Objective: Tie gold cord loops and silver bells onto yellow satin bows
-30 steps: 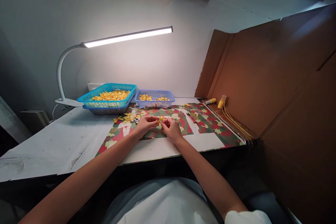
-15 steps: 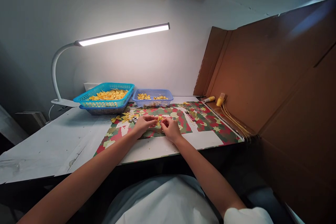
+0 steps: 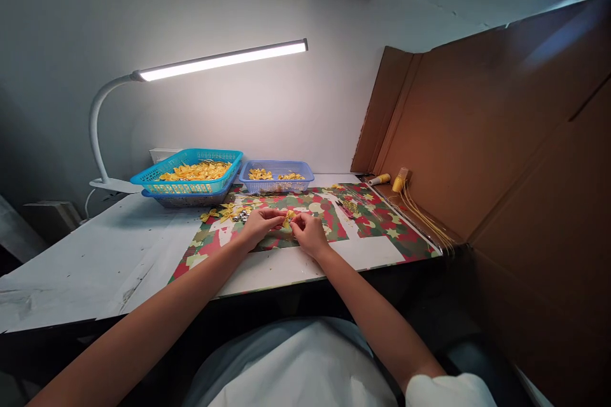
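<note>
My left hand point(image 3: 261, 226) and my right hand point(image 3: 309, 233) meet over the patterned mat, both with fingers pinched. Between their fingertips is a small yellow ribbon bow point(image 3: 288, 219), partly hidden by the fingers. Left of my left hand lie loose yellow bows point(image 3: 228, 211) and a little heap of silvery pieces point(image 3: 242, 216), too small to name. To the right of my right hand, a pinkish-red tool point(image 3: 344, 209) rests beside a patch of tiny gold bits point(image 3: 352, 206).
A turquoise basket point(image 3: 157, 186) of yellow pieces sits stacked on a blue one at the back left. Beside it stands a smaller periwinkle basket point(image 3: 277, 187). A lit lamp point(image 3: 224, 61) arches above. Cardboard point(image 3: 477, 127) walls the right side, near yellow cords point(image 3: 424, 219).
Both hands stay together at the same spot, with small finger shifts around the yellow bow. The whole view has moved very slightly.
</note>
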A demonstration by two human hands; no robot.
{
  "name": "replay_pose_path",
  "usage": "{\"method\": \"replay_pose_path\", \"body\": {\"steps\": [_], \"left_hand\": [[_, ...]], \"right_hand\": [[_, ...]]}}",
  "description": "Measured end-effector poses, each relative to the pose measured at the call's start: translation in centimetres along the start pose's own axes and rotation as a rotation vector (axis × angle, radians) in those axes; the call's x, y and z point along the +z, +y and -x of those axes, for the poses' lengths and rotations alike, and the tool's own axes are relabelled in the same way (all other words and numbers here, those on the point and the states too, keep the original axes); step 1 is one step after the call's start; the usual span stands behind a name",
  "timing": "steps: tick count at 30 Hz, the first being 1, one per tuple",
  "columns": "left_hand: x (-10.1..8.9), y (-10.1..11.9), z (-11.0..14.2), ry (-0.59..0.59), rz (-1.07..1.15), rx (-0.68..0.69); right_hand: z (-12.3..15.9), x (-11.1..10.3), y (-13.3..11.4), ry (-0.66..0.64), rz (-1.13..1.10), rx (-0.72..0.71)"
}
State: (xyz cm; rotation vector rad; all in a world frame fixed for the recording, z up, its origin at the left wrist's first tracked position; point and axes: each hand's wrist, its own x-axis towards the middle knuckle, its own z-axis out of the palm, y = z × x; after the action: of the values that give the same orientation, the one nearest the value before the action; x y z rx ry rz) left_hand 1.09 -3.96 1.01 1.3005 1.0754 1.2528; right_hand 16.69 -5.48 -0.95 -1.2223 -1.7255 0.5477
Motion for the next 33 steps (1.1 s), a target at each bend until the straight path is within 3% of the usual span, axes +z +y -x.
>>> {"method": "replay_pose_path", "body": {"steps": [19, 33], "left_hand": [[0.09, -0.09, -0.04, 0.007, -0.068, 0.035], [0.00, -0.48, -0.28, 0.002, 0.028, -0.021]], "right_hand": [[-0.01, 0.74, -0.31, 0.078, 0.124, 0.017], [-0.04, 0.84, -0.13, 0.036, -0.077, 0.081]]}}
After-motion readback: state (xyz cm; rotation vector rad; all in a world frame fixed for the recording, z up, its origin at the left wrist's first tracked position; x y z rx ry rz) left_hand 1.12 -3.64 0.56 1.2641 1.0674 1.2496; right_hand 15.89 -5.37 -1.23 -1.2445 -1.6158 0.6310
